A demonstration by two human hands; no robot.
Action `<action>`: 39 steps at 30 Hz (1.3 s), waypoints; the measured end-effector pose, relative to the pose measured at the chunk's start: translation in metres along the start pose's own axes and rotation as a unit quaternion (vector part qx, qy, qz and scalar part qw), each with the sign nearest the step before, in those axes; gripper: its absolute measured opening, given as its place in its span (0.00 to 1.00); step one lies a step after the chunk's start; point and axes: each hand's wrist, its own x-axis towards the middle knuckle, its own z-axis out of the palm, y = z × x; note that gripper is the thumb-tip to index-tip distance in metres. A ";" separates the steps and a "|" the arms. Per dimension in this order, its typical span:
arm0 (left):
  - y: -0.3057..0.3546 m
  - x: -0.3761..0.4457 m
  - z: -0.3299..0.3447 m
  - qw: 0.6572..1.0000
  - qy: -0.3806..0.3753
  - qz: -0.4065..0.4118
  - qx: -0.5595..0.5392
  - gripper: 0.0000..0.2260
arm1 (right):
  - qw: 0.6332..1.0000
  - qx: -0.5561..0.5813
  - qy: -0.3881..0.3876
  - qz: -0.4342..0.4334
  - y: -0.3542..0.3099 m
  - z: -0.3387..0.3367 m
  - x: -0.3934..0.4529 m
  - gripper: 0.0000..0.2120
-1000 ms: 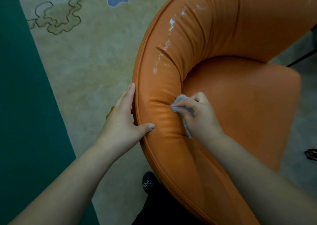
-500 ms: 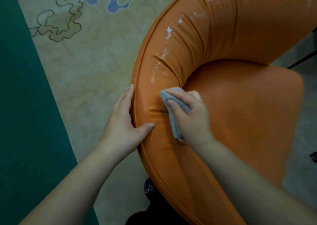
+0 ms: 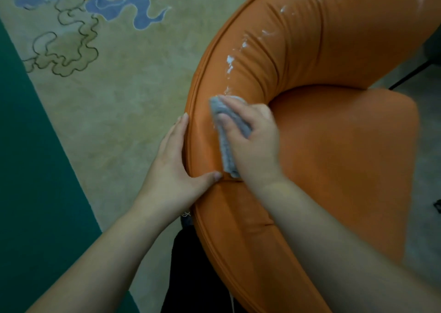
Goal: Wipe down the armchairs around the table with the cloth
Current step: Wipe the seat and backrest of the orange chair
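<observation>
Pressing the crumpled grey cloth [image 3: 229, 131] onto the curved orange leather armchair [image 3: 334, 145] rim with right hand [image 3: 250, 141] curled round it, white smears [image 3: 230, 63] running up the rim just beyond, left hand [image 3: 174, 169] flat, bracing the outer edge alongside.

Just carpet [image 3: 133, 93] covering the floor here, pale beige-green with blue and olive squiggle patterns running toward its far edge, and a dark green border [image 3: 35, 193] taking up the left side. Orange armchair [image 3: 346, 157] sitting right on it, filling the right half.
</observation>
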 end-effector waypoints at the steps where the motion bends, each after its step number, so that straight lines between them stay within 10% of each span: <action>1: 0.000 0.007 -0.002 1.000 0.001 0.009 -0.004 0.49 | 0.999 -0.011 -0.029 -0.023 -0.005 0.010 0.004 0.15; 8: 0.001 0.050 -0.028 0.993 -0.079 0.065 0.055 0.51 | 0.989 0.002 0.049 0.137 0.006 -0.003 0.001 0.13; 14: 0.001 0.075 -0.038 0.984 -0.107 0.117 0.077 0.52 | 0.999 -0.031 0.020 0.031 -0.013 0.031 0.023 0.14; 20: -0.006 0.082 -0.040 0.981 -0.124 0.127 0.076 0.53 | 0.973 -0.039 0.129 0.185 0.009 -0.002 0.010 0.13; 25: -0.009 0.084 -0.035 0.980 -0.113 0.145 0.074 0.53 | 0.994 -0.023 0.084 0.065 -0.011 0.031 0.040 0.14; 31: -0.002 0.098 -0.037 0.979 -0.103 0.151 0.092 0.51 | 0.976 -0.019 0.126 0.175 0.012 0.008 0.039 0.13; 39: 0.010 0.115 -0.039 0.979 -0.098 0.153 0.090 0.49 | 0.993 -0.057 0.080 0.069 0.004 0.022 0.072 0.14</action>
